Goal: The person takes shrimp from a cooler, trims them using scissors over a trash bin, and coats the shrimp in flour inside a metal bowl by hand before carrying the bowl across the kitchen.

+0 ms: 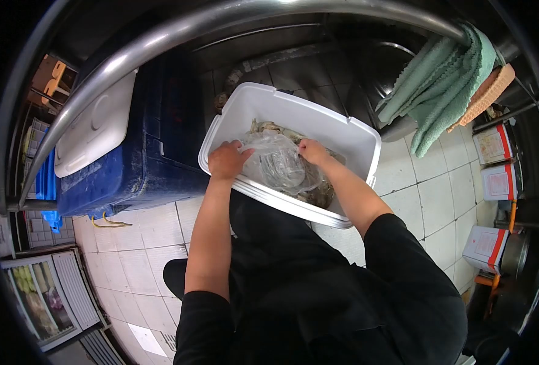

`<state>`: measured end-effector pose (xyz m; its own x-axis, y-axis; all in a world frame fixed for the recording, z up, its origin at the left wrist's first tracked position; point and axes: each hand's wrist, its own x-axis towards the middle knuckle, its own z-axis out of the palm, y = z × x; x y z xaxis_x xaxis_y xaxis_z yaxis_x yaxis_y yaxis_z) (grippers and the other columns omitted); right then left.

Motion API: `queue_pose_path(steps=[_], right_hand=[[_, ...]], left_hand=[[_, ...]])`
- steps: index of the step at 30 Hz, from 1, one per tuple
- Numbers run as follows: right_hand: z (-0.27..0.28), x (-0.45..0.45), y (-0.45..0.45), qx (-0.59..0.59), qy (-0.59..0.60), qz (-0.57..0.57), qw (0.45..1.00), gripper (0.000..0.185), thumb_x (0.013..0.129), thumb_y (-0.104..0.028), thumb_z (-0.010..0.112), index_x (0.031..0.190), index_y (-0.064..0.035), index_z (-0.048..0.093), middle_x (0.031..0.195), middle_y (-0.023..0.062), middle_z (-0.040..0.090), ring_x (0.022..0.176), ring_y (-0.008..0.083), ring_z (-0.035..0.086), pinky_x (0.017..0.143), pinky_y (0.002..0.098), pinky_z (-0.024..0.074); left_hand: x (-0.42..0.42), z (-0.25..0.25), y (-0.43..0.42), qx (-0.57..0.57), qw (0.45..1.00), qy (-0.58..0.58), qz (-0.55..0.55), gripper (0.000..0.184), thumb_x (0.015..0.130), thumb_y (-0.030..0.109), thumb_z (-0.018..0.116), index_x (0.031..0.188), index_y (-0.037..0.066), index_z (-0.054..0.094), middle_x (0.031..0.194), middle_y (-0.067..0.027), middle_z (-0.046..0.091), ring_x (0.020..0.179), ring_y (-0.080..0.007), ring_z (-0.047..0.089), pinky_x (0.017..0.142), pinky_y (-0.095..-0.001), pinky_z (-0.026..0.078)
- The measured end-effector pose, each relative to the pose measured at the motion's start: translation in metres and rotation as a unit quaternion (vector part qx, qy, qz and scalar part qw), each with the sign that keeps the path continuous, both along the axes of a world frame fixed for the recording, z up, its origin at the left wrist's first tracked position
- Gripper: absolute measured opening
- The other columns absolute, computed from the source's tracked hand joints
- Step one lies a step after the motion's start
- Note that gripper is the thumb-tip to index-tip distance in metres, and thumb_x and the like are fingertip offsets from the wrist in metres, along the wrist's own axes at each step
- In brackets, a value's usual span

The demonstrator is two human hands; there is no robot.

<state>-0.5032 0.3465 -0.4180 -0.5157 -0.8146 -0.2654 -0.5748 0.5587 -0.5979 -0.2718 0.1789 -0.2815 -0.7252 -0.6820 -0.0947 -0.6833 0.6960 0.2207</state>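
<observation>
A white plastic tub stands on the floor in front of my legs. Inside it lies a clear plastic bag, crumpled and partly spread, on top of grey-brown pieces that look like shellfish; their exact kind is hard to make out. At the tub's left side, my left hand is closed on the bag's edge, its wrist over the near rim. My right hand reaches into the tub with its fingers pinched on the bag's opposite edge. The bag covers much of the contents.
A large blue cooler box with a white lid stands left of the tub. A curved metal rail passes overhead, with green cloth hanging at its right. White-and-red boxes line the right side. A glass-fronted fridge is at lower left.
</observation>
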Motion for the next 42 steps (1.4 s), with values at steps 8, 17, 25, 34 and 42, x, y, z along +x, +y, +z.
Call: queue_pose_path(steps=[8, 17, 25, 34, 42], right_hand=[[0.024, 0.003, -0.006, -0.042, 0.008, -0.056, 0.998, 0.022, 0.086, -0.022, 0.055, 0.088, -0.0019, 0.065, 0.093, 0.0183, 0.069, 0.09, 0.0358, 0.065, 0.078, 0.0438, 0.0509], [0.081, 0.05, -0.005, -0.181, 0.017, -0.013, 0.983, 0.033, 0.086, -0.021, 0.061, 0.114, -0.0041, 0.059, 0.102, 0.0161, 0.066, 0.098, 0.0331, 0.063, 0.089, 0.0423, 0.0497], [0.086, 0.12, -0.044, -0.091, 0.063, 0.27, 0.956, 0.039, 0.08, -0.016, 0.063, 0.117, -0.0037, 0.061, 0.116, 0.0168, 0.063, 0.115, 0.0328, 0.057, 0.099, 0.0419, 0.0452], [0.108, 0.022, 0.004, -0.165, -0.146, -0.014, 0.975, 0.028, 0.074, 0.002, 0.051, 0.097, -0.0026, 0.067, 0.086, 0.0131, 0.068, 0.079, 0.0255, 0.063, 0.075, 0.0371, 0.0498], [0.142, -0.01, 0.077, -0.147, -0.118, -0.184, 0.965, 0.023, 0.082, 0.0, 0.048, 0.095, -0.002, 0.066, 0.082, 0.0066, 0.064, 0.074, 0.015, 0.058, 0.069, 0.0317, 0.0467]], left_hand=[[-0.001, 0.003, 0.0, 0.026, 0.998, -0.059, -0.03, 0.03, 0.084, 0.033, 0.055, 0.098, 0.01, 0.069, 0.096, -0.0144, 0.068, 0.094, -0.0325, 0.065, 0.084, -0.0449, 0.05], [0.003, -0.008, 0.002, -0.057, 0.998, 0.024, -0.004, 0.025, 0.083, 0.03, 0.055, 0.086, 0.007, 0.066, 0.089, -0.0141, 0.068, 0.087, -0.0326, 0.067, 0.079, -0.0447, 0.052], [0.019, 0.026, 0.001, 0.117, 0.983, -0.031, -0.136, 0.026, 0.082, 0.035, 0.058, 0.089, 0.012, 0.072, 0.096, -0.0076, 0.07, 0.089, -0.0318, 0.065, 0.082, -0.0432, 0.05], [0.019, 0.021, 0.009, 0.093, 0.972, 0.214, 0.025, 0.02, 0.089, 0.026, 0.058, 0.094, 0.008, 0.066, 0.084, -0.0136, 0.068, 0.08, -0.0333, 0.065, 0.074, -0.0426, 0.051], [0.026, 0.007, -0.001, 0.308, 0.828, 0.453, 0.119, 0.019, 0.098, 0.02, 0.052, 0.103, 0.005, 0.062, 0.078, -0.0064, 0.066, 0.06, -0.0136, 0.059, 0.057, -0.0283, 0.048]])
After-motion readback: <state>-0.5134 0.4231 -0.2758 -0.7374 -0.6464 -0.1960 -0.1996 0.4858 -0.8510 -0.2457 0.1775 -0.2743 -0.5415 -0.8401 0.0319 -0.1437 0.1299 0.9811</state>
